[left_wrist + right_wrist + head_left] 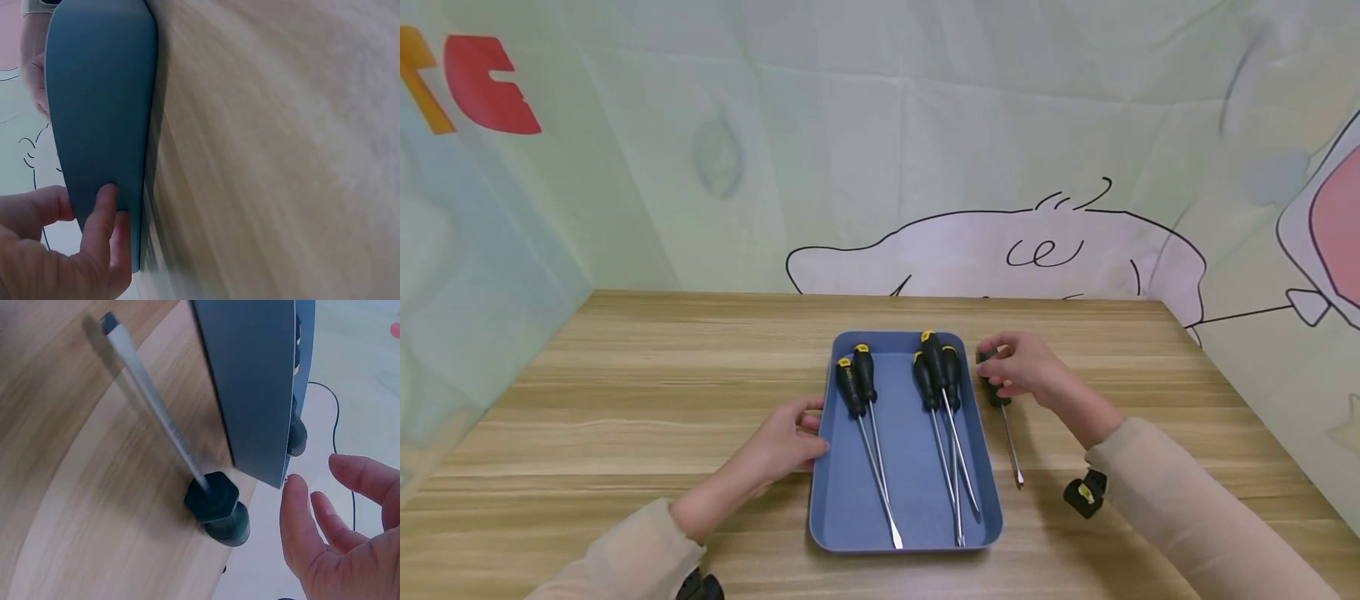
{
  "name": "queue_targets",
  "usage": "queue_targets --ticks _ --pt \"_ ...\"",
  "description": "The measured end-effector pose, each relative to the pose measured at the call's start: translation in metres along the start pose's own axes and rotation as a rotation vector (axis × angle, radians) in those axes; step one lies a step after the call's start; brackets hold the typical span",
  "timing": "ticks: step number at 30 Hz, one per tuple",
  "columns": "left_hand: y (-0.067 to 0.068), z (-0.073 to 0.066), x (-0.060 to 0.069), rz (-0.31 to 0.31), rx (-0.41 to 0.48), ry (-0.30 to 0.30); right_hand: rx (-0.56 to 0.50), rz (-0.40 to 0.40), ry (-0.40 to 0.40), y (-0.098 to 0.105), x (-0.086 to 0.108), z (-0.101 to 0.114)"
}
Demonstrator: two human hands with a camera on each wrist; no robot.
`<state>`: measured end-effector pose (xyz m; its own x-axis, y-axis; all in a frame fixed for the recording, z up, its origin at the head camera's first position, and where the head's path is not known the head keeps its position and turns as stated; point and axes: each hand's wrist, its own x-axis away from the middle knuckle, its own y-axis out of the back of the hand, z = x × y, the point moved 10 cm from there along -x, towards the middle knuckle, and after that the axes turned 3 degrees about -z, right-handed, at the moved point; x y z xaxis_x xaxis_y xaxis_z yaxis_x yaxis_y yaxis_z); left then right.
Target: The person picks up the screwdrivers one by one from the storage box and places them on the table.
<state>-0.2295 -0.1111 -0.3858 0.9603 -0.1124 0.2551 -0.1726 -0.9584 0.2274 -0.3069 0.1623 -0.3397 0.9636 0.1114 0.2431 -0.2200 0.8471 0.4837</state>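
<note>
A blue tray (pixel 898 467) lies on the table with black-handled screwdrivers in it. Two screwdrivers (pixel 865 375) are on its left side, three (pixel 951 379) on its right, yellow-capped handle ends toward the back. My left hand (pixel 786 437) holds the tray's left edge, thumb at the rim and fingers (pixel 103 215) against the outer wall. Just right of the tray, another screwdriver (pixel 215 500) rests on the table, its flat tip toward me. My right hand (pixel 1018 362) hovers over its handle, fingers loosely bent and apart from it in the right wrist view.
The wooden table (pixel 647 392) reaches back to a printed cloth backdrop (pixel 850 125). A black wrist device (pixel 1084 493) hangs by the right sleeve, and another (pixel 700 586) by the left.
</note>
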Motion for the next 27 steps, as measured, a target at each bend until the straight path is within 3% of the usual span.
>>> queue_targets --ticks 7,27 --pt "-0.001 -0.001 0.0 0.013 -0.006 -0.024 0.006 0.012 0.001 -0.008 -0.001 0.009" --pt "0.001 0.0 -0.001 0.004 0.001 -0.007 -0.026 0.034 -0.009 -0.029 -0.004 0.029"
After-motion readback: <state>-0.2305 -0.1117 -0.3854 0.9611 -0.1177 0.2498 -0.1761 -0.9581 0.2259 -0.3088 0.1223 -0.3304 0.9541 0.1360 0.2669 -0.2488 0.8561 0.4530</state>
